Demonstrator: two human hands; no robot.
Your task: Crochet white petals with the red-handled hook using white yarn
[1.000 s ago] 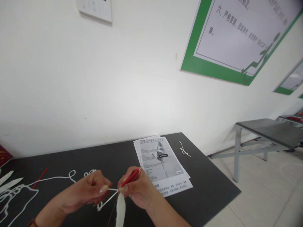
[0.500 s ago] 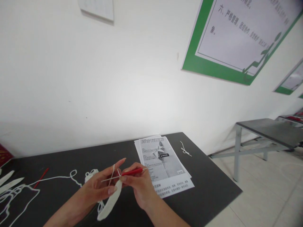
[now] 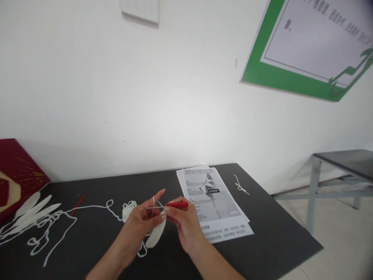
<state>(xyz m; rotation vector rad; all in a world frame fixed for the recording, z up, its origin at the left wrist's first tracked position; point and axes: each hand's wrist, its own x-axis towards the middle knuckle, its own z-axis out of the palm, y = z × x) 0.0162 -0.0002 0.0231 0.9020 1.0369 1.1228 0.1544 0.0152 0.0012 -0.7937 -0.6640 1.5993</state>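
My right hand point(image 3: 185, 224) grips a red-handled crochet hook point(image 3: 176, 204) whose metal shaft points left. My left hand point(image 3: 142, 224) pinches a white crocheted petal point(image 3: 156, 233) that hangs below the fingers, with its forefinger raised and white yarn point(image 3: 96, 206) looped over it. Both hands meet above the black table point(image 3: 262, 241). The yarn trails left across the table to a loose tangle.
Printed instruction sheets point(image 3: 217, 202) lie right of my hands, with a short yarn scrap point(image 3: 241, 186) beyond them. Several finished white petals point(image 3: 35, 208) and a red box point(image 3: 16, 177) sit at the far left. A thin red stick point(image 3: 77, 205) lies on the table. A second table point(image 3: 344, 163) stands right.
My left hand went from a closed pinch to a raised forefinger with yarn over it. The petal swung from hanging straight to slanting left. The view shifted left, showing the red box.
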